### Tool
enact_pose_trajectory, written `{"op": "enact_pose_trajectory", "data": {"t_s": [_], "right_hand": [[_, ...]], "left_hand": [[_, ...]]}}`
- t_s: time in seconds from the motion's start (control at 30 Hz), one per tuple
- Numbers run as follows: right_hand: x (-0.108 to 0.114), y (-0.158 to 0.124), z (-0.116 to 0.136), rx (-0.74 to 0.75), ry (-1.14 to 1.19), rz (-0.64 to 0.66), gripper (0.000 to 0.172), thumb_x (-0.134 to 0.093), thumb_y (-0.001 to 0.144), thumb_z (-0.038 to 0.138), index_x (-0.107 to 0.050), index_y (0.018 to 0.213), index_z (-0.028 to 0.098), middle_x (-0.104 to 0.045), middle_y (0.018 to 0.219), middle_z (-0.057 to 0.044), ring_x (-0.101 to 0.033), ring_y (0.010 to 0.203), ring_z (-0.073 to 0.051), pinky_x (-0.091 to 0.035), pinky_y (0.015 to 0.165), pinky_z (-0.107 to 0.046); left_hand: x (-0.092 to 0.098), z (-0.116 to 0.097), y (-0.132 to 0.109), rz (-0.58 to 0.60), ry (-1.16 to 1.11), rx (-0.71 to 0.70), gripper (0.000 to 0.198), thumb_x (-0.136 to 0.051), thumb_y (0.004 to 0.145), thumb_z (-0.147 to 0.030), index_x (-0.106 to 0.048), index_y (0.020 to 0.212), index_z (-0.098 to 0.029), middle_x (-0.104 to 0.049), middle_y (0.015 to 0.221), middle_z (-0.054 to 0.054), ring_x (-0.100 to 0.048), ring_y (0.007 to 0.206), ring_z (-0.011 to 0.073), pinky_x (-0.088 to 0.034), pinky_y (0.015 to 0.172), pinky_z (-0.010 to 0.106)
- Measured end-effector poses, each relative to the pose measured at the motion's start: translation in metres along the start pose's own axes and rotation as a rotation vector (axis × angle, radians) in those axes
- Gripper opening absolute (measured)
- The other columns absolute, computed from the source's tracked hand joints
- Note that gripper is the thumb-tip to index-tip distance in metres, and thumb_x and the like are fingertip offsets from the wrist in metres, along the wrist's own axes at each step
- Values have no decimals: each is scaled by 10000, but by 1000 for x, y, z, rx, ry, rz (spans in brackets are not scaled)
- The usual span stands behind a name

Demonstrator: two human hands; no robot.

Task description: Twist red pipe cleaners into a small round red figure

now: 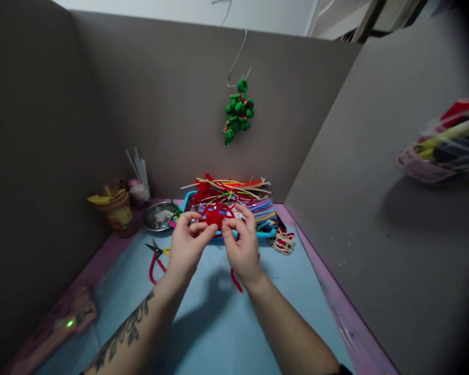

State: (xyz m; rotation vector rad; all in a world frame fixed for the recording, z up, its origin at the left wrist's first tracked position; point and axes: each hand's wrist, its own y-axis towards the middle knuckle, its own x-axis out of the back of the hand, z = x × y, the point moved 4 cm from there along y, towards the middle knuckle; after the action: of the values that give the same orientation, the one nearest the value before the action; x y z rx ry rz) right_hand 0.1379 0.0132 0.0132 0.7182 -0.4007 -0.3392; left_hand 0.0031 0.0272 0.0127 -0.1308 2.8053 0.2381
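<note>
A small red fuzzy piece, seemingly of bent pipe cleaners (pixel 214 216), is held up between both hands above the blue mat. My left hand (pixel 188 239) pinches its left side with thumb and fingers. On the other side my right hand (pixel 240 239) grips it, fingers closed at its edge. A loop of red stem rises over the piece. Below my right hand, a loose red pipe cleaner (pixel 236 281) lies on the mat, partly hidden by the wrist. Scissors (pixel 156 258) with red handles rest open beside my left wrist.
Behind the hands stands a blue basket (pixel 271 234) heaped with colourful pipe cleaners (pixel 234 187). A metal bowl (pixel 158 216), a brown pot (pixel 117 208) and a pink glue gun (pixel 78 312) are at left. A red-and-white ornament (pixel 283 242) lies right; a green decoration (pixel 240 112) hangs behind.
</note>
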Motion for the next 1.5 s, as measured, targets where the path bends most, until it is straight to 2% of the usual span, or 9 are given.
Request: {"op": "enact_pose_trajectory", "data": {"t_s": [0.4, 0.7, 0.9, 1.0, 1.1, 1.17, 1.23, 1.4, 1.5], "right_hand": [[-1, 0, 0, 23, -5, 37, 125, -539, 892, 242, -645, 836, 207, -485, 1302, -111, -447, 1270, -258, -359, 1058, -461], [-1, 1, 1, 58, -51, 53, 126, -541, 895, 239, -657, 847, 224, -475, 1308, -92, -429, 1283, -256, -342, 1075, -473], [-4, 4, -5, 88, -110, 110, 81, -576, 869, 232, -655, 855, 223, -434, 1369, -91, -363, 1329, -271, -287, 1103, -507], [0, 9, -11, 82, -129, 125, 75, -583, 859, 240, -649, 834, 215, -505, 1282, -99, -428, 1260, -266, -330, 1066, -478], [-1, 14, -19, 13, -79, 285, 111, -566, 862, 248, -634, 787, 203, -617, 910, -50, -577, 914, -202, -463, 828, -339], [-4, 15, -25, -71, -13, 455, 156, -570, 852, 254, -612, 712, 200, -566, 683, 16, -534, 670, -147, -433, 621, -251], [-8, 12, -31, -175, 84, 613, 174, -592, 829, 256, -596, 666, 195, -513, 588, 52, -464, 553, -110, -361, 512, -209], [-20, -1, -42, -356, 253, 892, 86, -667, 735, 214, -622, 669, 181, -520, 535, 77, -454, 489, -86, -336, 474, -191], [-22, 0, -48, -434, 257, 824, 96, -671, 721, 215, -616, 649, 183, -546, 517, 69, -486, 476, -95, -362, 481, -205]], "left_hand": [[3, 1, 5, 19, -37, 69, 468, -845, 561, -282, -491, 855, -197, -621, 543, -75, -552, 505, 78, -413, 570, 187], [4, 5, 7, -10, -34, 75, 506, -846, 550, -316, -492, 892, -197, -577, 518, -94, -495, 463, 58, -352, 503, 159], [13, 4, 15, -57, -48, 84, 515, -847, 526, -303, -473, 865, -201, -586, 514, -85, -484, 424, 67, -313, 448, 167], [18, -2, 19, -115, -18, 32, 503, -842, 523, -296, -476, 856, -204, -587, 520, -84, -515, 447, 80, -358, 481, 179], [24, -8, 23, -174, -2, -51, 482, -836, 537, -283, -483, 855, -203, -579, 530, -89, -553, 488, 86, -402, 540, 189], [28, -10, 25, -192, 4, -78, 469, -831, 549, -282, -488, 859, -204, -590, 545, -81, -563, 499, 89, -396, 542, 188], [31, -10, 27, -201, 10, -81, 464, -829, 551, -282, -490, 858, -205, -607, 564, -68, -570, 506, 93, -385, 532, 187], [36, -9, 30, -205, 5, -96, 475, -835, 539, -276, -493, 860, -201, -625, 588, -63, -581, 525, 93, -405, 564, 195], [36, -8, 32, -197, -7, -88, 473, -834, 543, -273, -490, 860, -201, -622, 573, -65, -570, 510, 90, -396, 547, 194]]}}
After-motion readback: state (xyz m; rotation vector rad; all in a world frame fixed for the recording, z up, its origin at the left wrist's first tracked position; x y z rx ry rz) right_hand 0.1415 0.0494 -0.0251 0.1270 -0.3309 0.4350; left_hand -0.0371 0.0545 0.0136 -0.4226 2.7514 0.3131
